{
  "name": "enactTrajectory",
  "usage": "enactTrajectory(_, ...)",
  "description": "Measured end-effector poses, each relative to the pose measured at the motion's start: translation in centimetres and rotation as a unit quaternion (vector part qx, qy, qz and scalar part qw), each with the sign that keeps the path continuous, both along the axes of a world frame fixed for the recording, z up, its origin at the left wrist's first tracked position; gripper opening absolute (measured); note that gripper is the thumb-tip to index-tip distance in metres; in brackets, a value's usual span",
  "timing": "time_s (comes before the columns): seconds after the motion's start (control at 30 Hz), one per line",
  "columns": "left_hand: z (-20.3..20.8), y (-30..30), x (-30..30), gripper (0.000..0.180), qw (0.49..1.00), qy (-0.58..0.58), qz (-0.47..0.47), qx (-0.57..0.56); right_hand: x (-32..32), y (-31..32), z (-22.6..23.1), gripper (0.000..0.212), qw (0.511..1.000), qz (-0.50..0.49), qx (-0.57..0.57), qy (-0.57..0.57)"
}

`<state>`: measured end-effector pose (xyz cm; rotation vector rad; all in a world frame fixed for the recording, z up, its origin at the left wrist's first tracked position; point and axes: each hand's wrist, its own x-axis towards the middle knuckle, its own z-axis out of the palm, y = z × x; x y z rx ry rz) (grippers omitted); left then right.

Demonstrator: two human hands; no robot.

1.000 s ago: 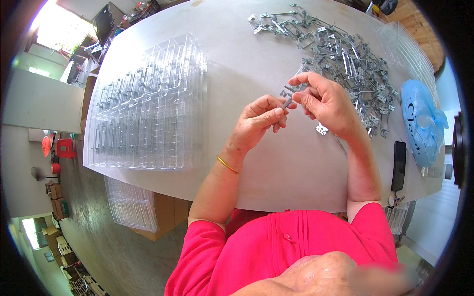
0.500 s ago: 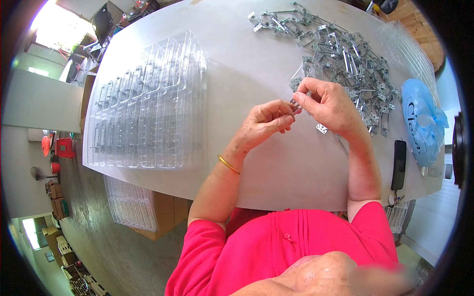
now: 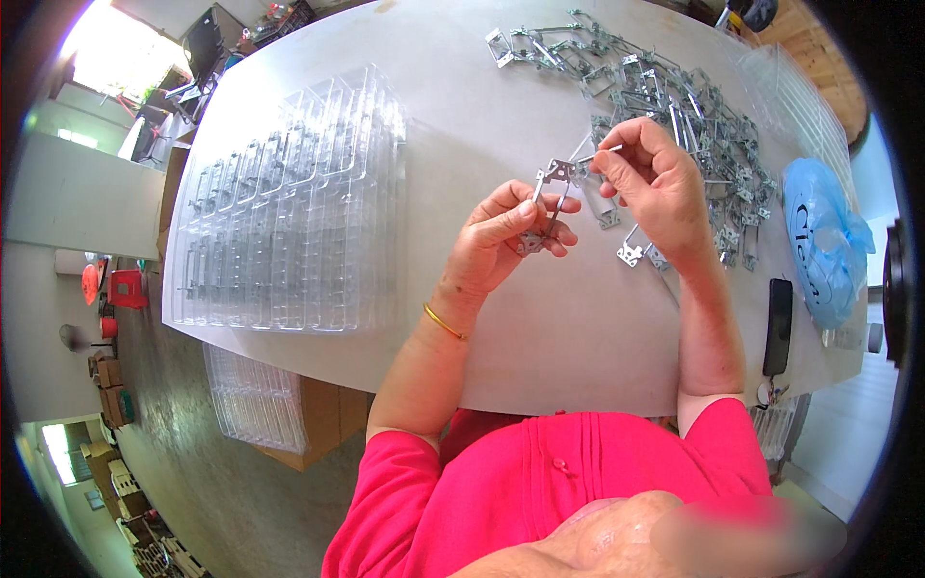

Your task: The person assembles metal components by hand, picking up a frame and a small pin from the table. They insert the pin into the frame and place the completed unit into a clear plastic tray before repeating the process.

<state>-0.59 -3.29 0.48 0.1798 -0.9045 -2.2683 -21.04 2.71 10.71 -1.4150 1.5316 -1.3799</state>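
Observation:
My left hand [image 3: 496, 231] is closed on a metal bracket [image 3: 558, 171], a grey frame with slim bars and punched end plates. The bracket stands up between thumb and fingers, its lower plate by the fingertips. My right hand [image 3: 655, 183] pinches a thin metal rod [image 3: 615, 149] at the bracket's upper right. Whether rod and bracket are joined, I cannot tell. Just beyond the right hand lies a tangled heap of similar metal brackets [image 3: 674, 106]. A loose bracket's end plate [image 3: 629, 253] rests on the table below that hand.
A stack of clear plastic trays [image 3: 289, 279] holding metal pieces stands on the white table [image 3: 462, 96] at left. A blue plastic bag [image 3: 819, 241] and a black phone [image 3: 778, 328] lie at right. More clear trays [image 3: 255, 400] sit by a cardboard box [image 3: 332, 414] below the table's edge.
The bracket now shows upright in my left hand, where fingers mostly covered it before. My right hand has moved slightly up and right, and both hands are farther apart.

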Motion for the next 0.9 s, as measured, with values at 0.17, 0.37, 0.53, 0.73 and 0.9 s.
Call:
enactTrajectory(0.17,0.0,-0.2,0.1,0.012,0.999,0.036,-0.007,0.031,0.2,0.0,-0.4,0.006,1.000,0.024,0.013,0.011)
enactTrajectory(0.37,0.2,-0.2,0.0,0.012,0.999,0.039,-0.013,0.032,0.4,0.0,-0.5,0.007,1.000,0.020,0.002,0.018)
enactTrajectory(0.53,-0.1,-0.3,0.1,0.012,0.999,0.032,-0.008,0.033,1.0,-0.2,-0.7,0.006,1.000,0.024,-0.008,-0.002)
enactTrajectory(0.73,-0.2,-0.4,0.0,0.012,0.999,0.043,-0.015,0.019,0.9,-0.3,-1.5,0.010,0.998,0.003,-0.049,0.048)
enactTrajectory(0.9,-0.2,-0.1,-0.1,0.010,1.000,0.023,0.013,-0.009,0.4,-0.4,-1.8,0.016,0.986,-0.014,-0.067,0.155)
